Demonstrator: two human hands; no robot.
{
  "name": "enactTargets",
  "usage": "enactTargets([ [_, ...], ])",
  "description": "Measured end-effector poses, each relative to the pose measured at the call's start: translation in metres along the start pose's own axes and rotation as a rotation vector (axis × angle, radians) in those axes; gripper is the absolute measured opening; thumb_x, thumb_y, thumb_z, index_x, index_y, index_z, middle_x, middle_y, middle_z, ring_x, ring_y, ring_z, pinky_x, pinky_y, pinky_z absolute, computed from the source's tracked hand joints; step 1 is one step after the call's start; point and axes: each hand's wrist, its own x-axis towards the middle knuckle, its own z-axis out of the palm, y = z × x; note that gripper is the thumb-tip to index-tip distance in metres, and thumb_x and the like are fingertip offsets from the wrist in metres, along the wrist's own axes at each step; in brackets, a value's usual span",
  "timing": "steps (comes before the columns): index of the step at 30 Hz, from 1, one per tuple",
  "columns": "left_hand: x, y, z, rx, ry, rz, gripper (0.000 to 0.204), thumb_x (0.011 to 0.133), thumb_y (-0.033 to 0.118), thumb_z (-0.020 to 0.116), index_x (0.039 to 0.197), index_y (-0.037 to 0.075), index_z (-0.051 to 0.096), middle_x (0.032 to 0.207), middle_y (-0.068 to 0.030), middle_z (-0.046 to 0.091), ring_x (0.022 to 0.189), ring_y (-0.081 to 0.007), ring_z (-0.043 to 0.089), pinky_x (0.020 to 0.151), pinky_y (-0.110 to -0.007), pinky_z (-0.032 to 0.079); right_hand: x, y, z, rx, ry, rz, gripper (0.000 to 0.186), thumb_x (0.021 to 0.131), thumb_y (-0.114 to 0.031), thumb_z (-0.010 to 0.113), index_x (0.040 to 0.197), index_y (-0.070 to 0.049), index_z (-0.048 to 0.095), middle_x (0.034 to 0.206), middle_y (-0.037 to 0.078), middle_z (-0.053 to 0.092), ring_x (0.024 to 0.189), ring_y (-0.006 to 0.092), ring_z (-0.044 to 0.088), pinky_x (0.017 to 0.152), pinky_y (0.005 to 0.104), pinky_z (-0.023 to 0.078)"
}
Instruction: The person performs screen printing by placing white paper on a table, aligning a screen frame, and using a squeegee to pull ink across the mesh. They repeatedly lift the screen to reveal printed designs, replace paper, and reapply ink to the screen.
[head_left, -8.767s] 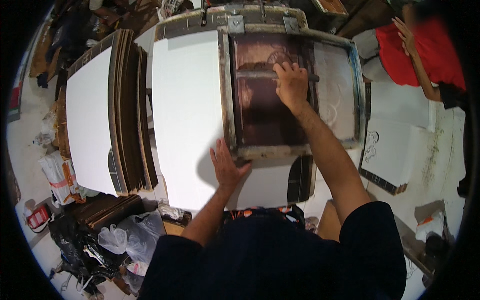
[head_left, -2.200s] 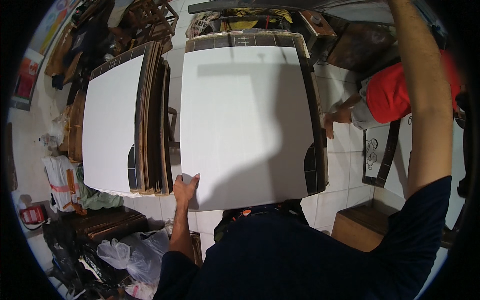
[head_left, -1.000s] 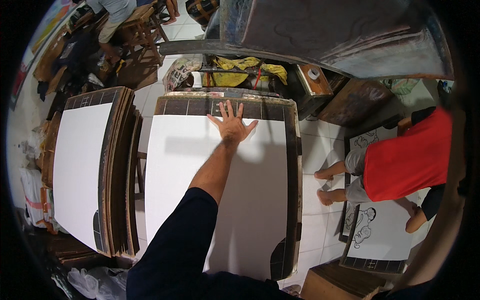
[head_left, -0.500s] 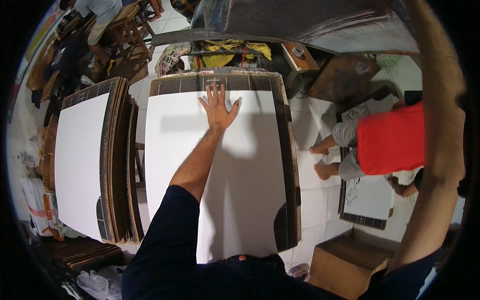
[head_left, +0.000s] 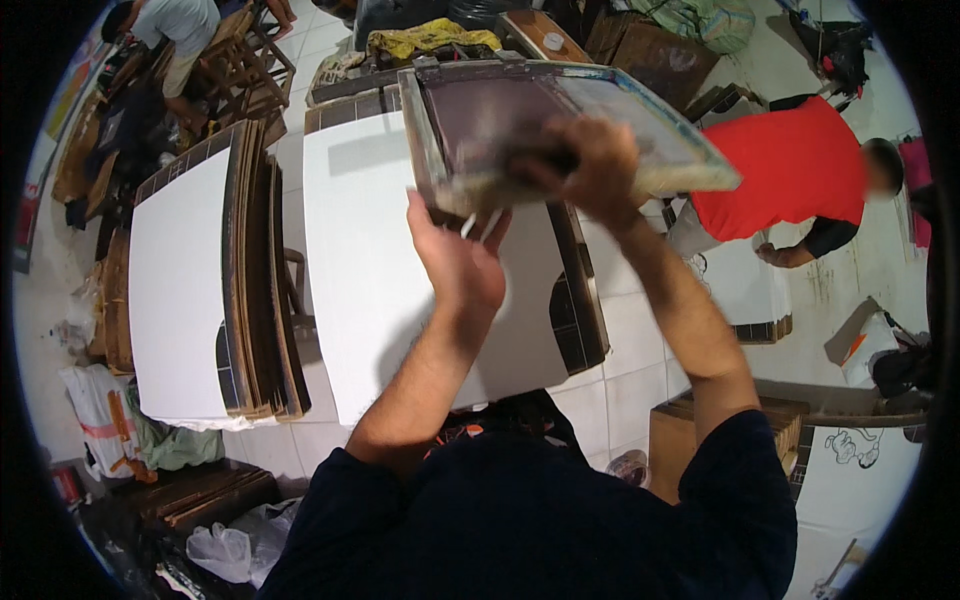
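A framed printing screen (head_left: 500, 115) with a dark purplish mesh is raised at a slight angle over a board covered in white sheet (head_left: 370, 300). My left hand (head_left: 460, 260) is at the frame's near left corner, palm upward, with fingers gripping its underside. My right hand (head_left: 600, 170) is over the screen's near part, fingers curled round a dark object that motion blur keeps me from making out. The screen hides the far right part of the white sheet. A stack of boards (head_left: 180, 280), topped with white, stands just left of this board.
A person in a red top (head_left: 780, 170) bends over printed boards at right. Another person (head_left: 180, 30) is by wooden stools at upper left. A cardboard box (head_left: 670, 440) and a drawn-on sheet (head_left: 860, 490) lie at lower right; plastic bags (head_left: 240, 540) are at lower left.
The screen has swung down from high at the upper right to hang over the board. My left hand left the sheet for the frame, and my right arm has come down and inward.
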Motion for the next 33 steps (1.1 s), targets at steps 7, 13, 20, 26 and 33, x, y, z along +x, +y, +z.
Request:
enactTargets([
  [7,0.028,-0.066,-0.159,0.061,0.381,-0.42,0.084,0.106,0.071,0.018,0.154,0.006,0.04,0.144,-0.0188,0.053,0.121,-0.0338,0.058,0.1,-0.047,0.05,-0.163,-0.043,0.064,0.037,-0.339,0.195,0.05,0.079,-0.056,0.08,0.103,-0.012,0.072,0.095,0.003,0.065,0.098,0.0255,0.06,0.095,0.0474,0.04],
  [13,0.019,-0.067,-0.229,1.55,0.348,0.012,0.1,0.088,0.054,0.078,0.154,-0.005,0.033,0.15,-0.0247,0.048,0.131,-0.039,0.055,0.113,-0.051,0.039,-0.169,-0.024,0.094,0.163,-0.633,0.279,0.036,0.082,-0.039,0.082,0.102,-0.013,0.069,0.095,0.004,0.066,0.096,0.026,0.06,0.09,0.0446,0.04],
  [20,0.044,-0.078,-0.241,1.964,-0.143,0.755,0.128,0.063,0.04,0.095,0.159,-0.007,0.024,0.16,-0.027,0.037,0.153,-0.0421,0.033,0.126,-0.062,0.019,-0.09,0.049,0.176,0.165,-0.601,0.285,0.027,0.082,-0.021,0.082,0.102,-0.013,0.066,0.096,0.005,0.064,0.097,0.0295,0.06,0.088,0.0462,0.04],
  [26,0.039,-0.079,-0.245,2.03,-0.096,0.6,0.129,0.063,0.05,0.095,0.157,-0.009,0.029,0.156,-0.0289,0.043,0.151,-0.0432,0.037,0.125,-0.064,0.021,-0.019,0.099,0.297,0.09,-0.353,0.22,0.028,0.083,-0.018,0.08,0.108,-0.014,0.068,0.1,0.004,0.065,0.1,0.0289,0.059,0.087,0.0461,0.041],
  [33,0.04,-0.079,-0.242,2.014,-0.109,0.613,0.13,0.06,0.043,0.096,0.156,-0.011,0.028,0.158,-0.028,0.041,0.152,-0.044,0.034,0.126,-0.063,0.02,-0.026,0.101,0.293,0.114,-0.569,0.061,0.038,0.079,-0.016,0.083,0.113,-0.016,0.065,0.105,0.001,0.064,0.104,0.0263,0.059,0.087,0.0432,0.041],
])
